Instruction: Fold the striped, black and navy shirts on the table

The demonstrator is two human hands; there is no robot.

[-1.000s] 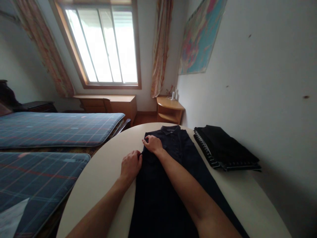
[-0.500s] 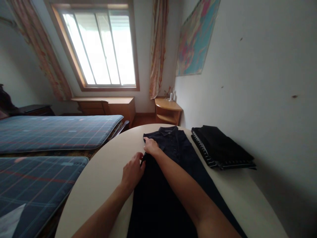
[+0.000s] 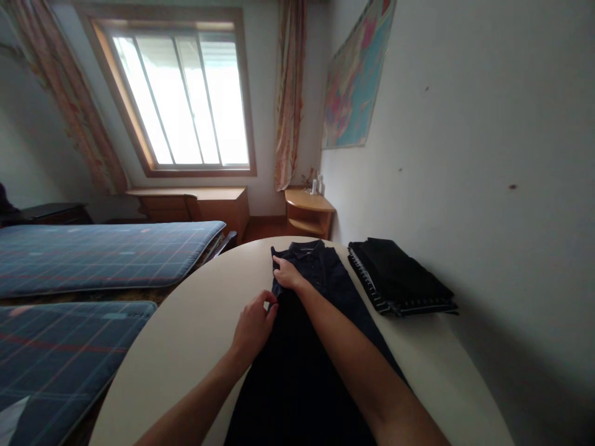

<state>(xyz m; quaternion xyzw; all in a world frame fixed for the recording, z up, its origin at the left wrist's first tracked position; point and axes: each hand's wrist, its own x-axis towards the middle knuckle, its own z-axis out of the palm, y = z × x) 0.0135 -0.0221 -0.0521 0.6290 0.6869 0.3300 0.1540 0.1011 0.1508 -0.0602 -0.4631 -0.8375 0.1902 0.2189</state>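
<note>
A dark navy collared shirt lies lengthwise on the round cream table, its collar at the far end. My left hand pinches the shirt's left edge between thumb and forefinger. Farther up the same edge, near the shoulder, my right hand is closed on the fabric. A small corner of cloth stands up beyond the right fingertips. My right forearm crosses over the shirt and hides part of its front.
Right of the shirt is a stack of folded dark clothes, close to the white wall. Two plaid mattresses are at the left. A wooden corner shelf and a desk stand beyond the table, below the window.
The shirt's left edge near the shoulder has been lifted and drawn slightly inward, its corner now upright. Both hands keep their hold. The whole view has shifted a little.
</note>
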